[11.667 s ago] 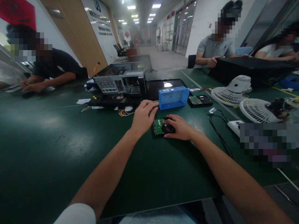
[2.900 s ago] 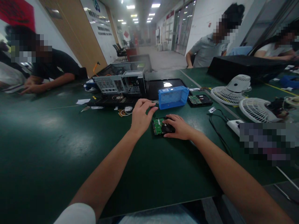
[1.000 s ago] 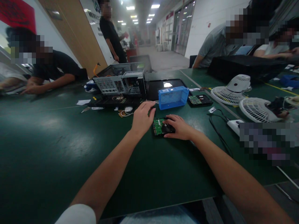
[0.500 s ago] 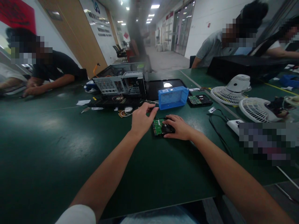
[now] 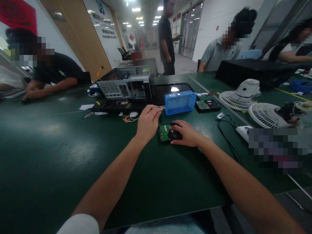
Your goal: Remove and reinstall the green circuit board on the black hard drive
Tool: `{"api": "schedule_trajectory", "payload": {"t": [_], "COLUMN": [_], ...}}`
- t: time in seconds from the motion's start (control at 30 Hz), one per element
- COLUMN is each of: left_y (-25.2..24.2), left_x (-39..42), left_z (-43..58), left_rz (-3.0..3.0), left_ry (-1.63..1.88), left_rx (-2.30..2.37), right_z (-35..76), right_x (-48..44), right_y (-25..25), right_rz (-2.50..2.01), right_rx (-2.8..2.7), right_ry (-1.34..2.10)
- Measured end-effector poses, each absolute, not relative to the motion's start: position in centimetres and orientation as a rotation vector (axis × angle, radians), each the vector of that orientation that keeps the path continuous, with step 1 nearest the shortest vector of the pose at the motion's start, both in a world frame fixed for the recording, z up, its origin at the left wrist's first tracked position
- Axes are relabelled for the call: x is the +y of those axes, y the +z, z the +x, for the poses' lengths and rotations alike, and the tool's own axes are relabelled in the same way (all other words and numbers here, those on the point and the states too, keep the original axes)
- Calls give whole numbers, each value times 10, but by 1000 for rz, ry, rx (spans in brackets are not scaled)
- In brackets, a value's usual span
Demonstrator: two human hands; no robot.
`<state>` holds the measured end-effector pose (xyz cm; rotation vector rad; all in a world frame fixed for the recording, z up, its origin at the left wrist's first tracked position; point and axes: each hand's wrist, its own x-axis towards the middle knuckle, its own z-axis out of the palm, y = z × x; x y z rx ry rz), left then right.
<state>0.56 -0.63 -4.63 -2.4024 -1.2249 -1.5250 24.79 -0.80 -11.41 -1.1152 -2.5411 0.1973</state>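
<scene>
A hard drive (image 5: 164, 132) lies on the green table with its circuit-board side up. My right hand (image 5: 187, 134) grips its right end, with the thumb at the near edge and the fingers over the far edge and top. My left hand (image 5: 148, 123) hovers just left of and beyond the drive. Its thumb and fingers are pinched together; anything between them is too small to make out. A blue plastic bin (image 5: 180, 103) stands on its side right behind, close to the left fingertips.
An opened computer case (image 5: 126, 86) stands at the back left, beside a dark panel (image 5: 159, 92). Another hard drive (image 5: 207, 106) lies right of the bin. White fans (image 5: 237, 97), a power strip (image 5: 243, 132) and a black cable (image 5: 226, 138) are on the right. Co-workers sit across both sides.
My left thumb and fingers have closed together from a looser pinch. The right hand stays on the hard drive. In the background, a walking person has moved to the right.
</scene>
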Motion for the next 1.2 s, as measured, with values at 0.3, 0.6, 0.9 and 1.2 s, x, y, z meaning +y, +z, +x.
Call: {"api": "schedule_trajectory", "payload": {"t": [0.3,0.6,0.9,1.2], "left_y": [-47,-52,-50,-46], "left_x": [-8,-8,-7,-5], "left_z": [10,12,10,5], "left_rz": [-2436,-2438,-2437,-2423], "left_ry": [-1601,-1722,-1664,-1500], "left_rx": [-1213,-1281,-1267,-1258], "right_z": [248,247,247,248], "right_x": [-9,-9,-9,-9], "right_y": [-113,-111,-112,-114], "right_rz": [-1117,-1129,-1116,-1115], "right_rx": [-2534,-2537,-2539,-2532], "right_ry": [214,229,214,215]}}
